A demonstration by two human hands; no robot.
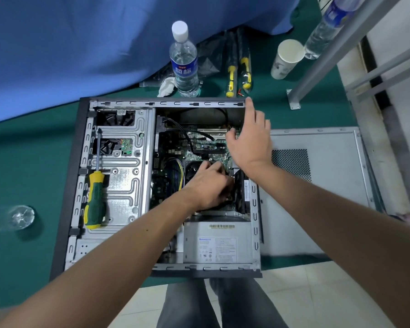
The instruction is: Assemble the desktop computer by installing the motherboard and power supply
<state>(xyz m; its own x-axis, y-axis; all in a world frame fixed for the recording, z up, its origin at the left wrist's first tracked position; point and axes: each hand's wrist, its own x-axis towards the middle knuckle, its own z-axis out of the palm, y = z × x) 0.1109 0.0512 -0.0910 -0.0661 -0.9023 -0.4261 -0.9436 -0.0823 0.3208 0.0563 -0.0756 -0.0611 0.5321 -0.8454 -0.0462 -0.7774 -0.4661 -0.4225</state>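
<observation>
head view: barcode sticker tops power supply [219,247]; its label unreadable.

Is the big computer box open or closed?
Open. The computer case has no side cover, so the motherboard shows inside.

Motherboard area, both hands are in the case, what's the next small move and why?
Probably pick up the screwdriver with the open right hand: it lies unused on the drive cage, while the left hand is curled at the cooler on the motherboard.
</observation>
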